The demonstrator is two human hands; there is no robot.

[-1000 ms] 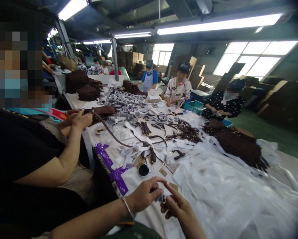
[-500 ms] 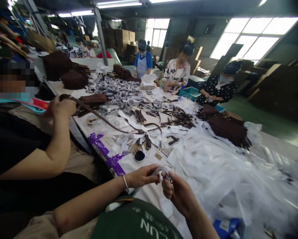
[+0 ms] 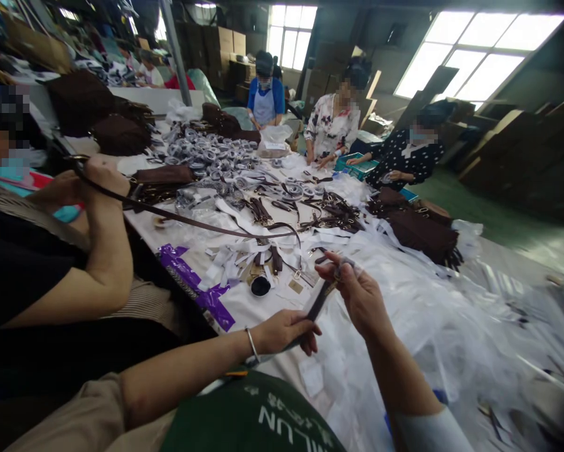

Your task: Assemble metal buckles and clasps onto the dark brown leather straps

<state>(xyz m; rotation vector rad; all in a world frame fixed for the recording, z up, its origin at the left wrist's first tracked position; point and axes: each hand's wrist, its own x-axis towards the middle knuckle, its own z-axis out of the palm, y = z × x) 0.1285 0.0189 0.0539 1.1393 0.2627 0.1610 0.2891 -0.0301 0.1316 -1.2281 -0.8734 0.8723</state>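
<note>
A dark strap partly covered in whitish wrapping (image 3: 317, 304) stretches between my two hands, over the near edge of the table. My left hand (image 3: 284, 331), with a bracelet at its wrist, is closed around the lower part of the strap. Higher up and to the right, my right hand (image 3: 359, 295) pinches its upper end, where a bit of pale wrapping and metal shows between thumb and fingers. Past my hands, dark brown straps with metal clips (image 3: 335, 212) lie in a heap. Beyond them is a large pile of coiled, white-wrapped straps (image 3: 211, 154).
Clear plastic bags (image 3: 432, 320) cover the table's right side. A small black-topped pot (image 3: 261, 286) and a purple wrapper (image 3: 197, 282) lie left of my hands. A co-worker's hand (image 3: 103, 179) at left holds a long brown strap. Brown bags (image 3: 416, 232) sit at right.
My right hand has moved up and away from my left, drawing the strap out from a coil into a straight length. The co-worker's hands at left have shifted left with the long strap.
</note>
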